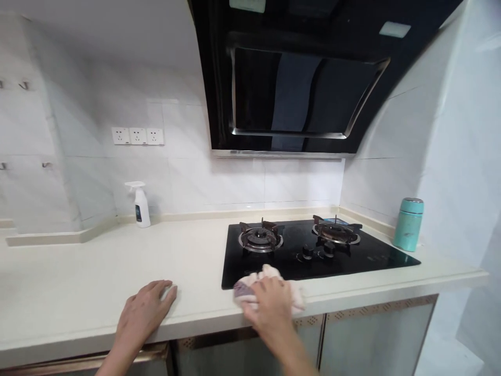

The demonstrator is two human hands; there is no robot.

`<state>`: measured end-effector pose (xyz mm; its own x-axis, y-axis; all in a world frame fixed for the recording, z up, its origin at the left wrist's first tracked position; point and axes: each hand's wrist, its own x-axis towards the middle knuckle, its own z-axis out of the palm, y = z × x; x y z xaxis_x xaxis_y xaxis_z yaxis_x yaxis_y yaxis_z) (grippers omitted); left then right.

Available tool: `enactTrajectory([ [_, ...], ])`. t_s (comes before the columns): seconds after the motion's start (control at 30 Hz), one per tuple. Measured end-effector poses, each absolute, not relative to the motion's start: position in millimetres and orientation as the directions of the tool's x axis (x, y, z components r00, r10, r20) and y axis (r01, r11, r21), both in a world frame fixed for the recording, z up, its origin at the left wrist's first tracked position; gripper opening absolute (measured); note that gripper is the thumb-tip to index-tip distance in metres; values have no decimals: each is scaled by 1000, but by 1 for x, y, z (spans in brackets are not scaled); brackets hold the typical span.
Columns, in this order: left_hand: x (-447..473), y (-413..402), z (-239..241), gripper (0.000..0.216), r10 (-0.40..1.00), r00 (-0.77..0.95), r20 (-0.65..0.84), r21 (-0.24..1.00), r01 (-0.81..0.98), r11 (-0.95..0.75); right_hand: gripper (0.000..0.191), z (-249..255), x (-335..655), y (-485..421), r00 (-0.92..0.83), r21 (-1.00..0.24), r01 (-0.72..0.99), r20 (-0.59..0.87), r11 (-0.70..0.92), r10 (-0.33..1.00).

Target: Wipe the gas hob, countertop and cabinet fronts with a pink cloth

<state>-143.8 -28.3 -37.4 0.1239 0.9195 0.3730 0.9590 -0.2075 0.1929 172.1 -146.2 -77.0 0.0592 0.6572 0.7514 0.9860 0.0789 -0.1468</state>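
A pale pink cloth [270,271] with a purplish patch is bunched under my right hand [273,298], which grips it at the front edge of the black gas stove [305,269]. The cloth lies partly on the glass and partly on the counter. My left hand [145,308] rests palm down on the white countertop [188,261], left of the stove, with thumb apart from the fingers and nothing in it. Two burners, the left burner [261,238] and the right burner [336,231], stand behind the cloth, and two knobs [318,251] sit between them.
A white spray bottle [142,208] stands by the back wall at left. A turquoise flask [408,224] stands right of the stove. Overhead slopes a black range hood [297,94]. Sockets [138,136] are on the wall, and cabinet doors [376,334] lie below the counter.
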Motion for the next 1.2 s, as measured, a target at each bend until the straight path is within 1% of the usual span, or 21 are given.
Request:
enactTrajectory([
  [0.07, -143, -29, -36, 56, 922, 132, 364, 195, 957, -214, 46, -70, 129, -131, -21, -146, 975, 696, 170, 718],
  [0.17, -145, -29, -31, 56, 931, 139, 337, 221, 950, -222, 46, -55, 84, -116, -136, -136, 949, 642, 286, 755],
  [0.27, -150, -29, -26, 54, 930, 123, 345, 304, 923, -235, 45, -39, 79, -111, -259, -157, 887, 612, 435, 748],
  [0.33, -150, -30, -20, 52, 911, 106, 399, 342, 904, -255, 48, -30, 97, -115, -263, -220, 840, 635, 497, 726],
  [0.4, -141, -36, -12, 50, 867, 138, 479, 336, 883, -327, 42, -25, 130, -120, -161, -280, 841, 687, 463, 708],
  [0.47, -118, -45, -4, 49, 820, 241, 519, 294, 851, -436, 33, -26, 169, -125, -26, -322, 873, 719, 366, 694],
  [0.5, -102, -51, -2, 49, 797, 313, 516, 264, 828, -495, 34, -29, 188, -127, 26, -336, 889, 717, 312, 697],
  [0.53, -84, -58, 1, 49, 784, 378, 493, 230, 812, -536, 37, -34, 206, -127, 64, -348, 902, 695, 256, 716],
  [0.6, -47, -68, 2, 52, 776, 490, 396, 150, 800, -582, 40, -46, 233, -125, 122, -371, 918, 603, 143, 788],
  [0.67, -16, -75, 0, 64, 788, 554, 268, 142, 786, -601, 44, -60, 248, -120, 149, -385, 921, 492, 60, 858],
  [0.7, -4, -78, -2, 68, 791, 569, 227, 148, 782, -605, 47, -66, 252, -117, 146, -389, 920, 450, 46, 881],
  [0.77, 13, -84, -10, 68, 792, 566, 229, 140, 786, -603, 52, -75, 255, -112, 126, -390, 919, 421, 54, 898],
  [0.87, 24, -97, -23, 56, 746, 554, 369, 71, 784, -617, 51, -82, 255, -108, 118, -359, 932, 411, 42, 904],
  [0.97, 23, -110, -32, 48, 687, 555, 469, 46, 762, -646, 53, -86, 257, -107, 107, -318, 948, 394, 26, 913],
  [1.1, -6, -113, -31, 43, 679, 566, 468, 74, 741, -668, 57, -91, 261, -106, 91, -282, 959, 367, 17, 926],
  [1.2, -52, -100, -29, 40, 758, 463, 460, 129, 810, -572, 62, -95, 264, -104, 86, -270, 963, 355, 14, 931],
])
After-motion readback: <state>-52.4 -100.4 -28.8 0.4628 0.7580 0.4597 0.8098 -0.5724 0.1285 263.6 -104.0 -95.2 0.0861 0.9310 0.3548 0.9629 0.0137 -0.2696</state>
